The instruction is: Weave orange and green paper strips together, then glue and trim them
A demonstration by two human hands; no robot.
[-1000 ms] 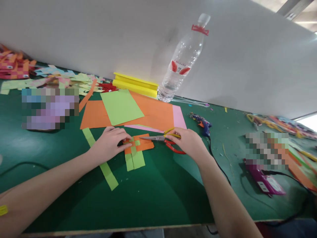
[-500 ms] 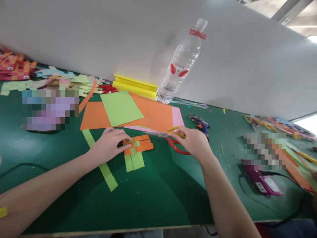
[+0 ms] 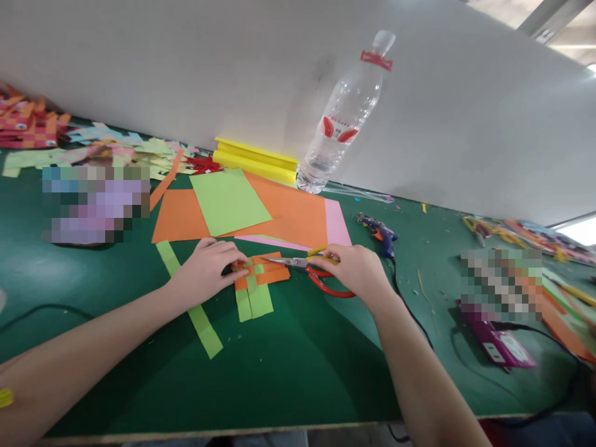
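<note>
Between the fingers and thumb of my left hand (image 3: 212, 270) is the left edge of a small piece of woven orange and green paper strips (image 3: 261, 285). Its green ends point toward me and its orange ends point right. My right hand (image 3: 356, 270) grips scissors (image 3: 328, 287) with red and yellow handles. Their blades point left and lie over the upper part of the woven paper; I cannot tell whether they touch it. Partly under my left wrist runs a loose green paper strip (image 3: 205, 332).
Behind my hands lie orange paper (image 3: 298, 211) and a green sheet (image 3: 230, 202). A plastic bottle (image 3: 338, 118) stands by the wall beside a yellow folded piece (image 3: 256, 162). To the right are a glue gun (image 3: 379, 233) with a cord and a purple power strip (image 3: 496, 341). Paper scraps (image 3: 153, 152) lie back left.
My right hand has brought the scissors down and left, so the blades now lie over the woven paper instead of above its upper right. My left hand stays on the paper.
</note>
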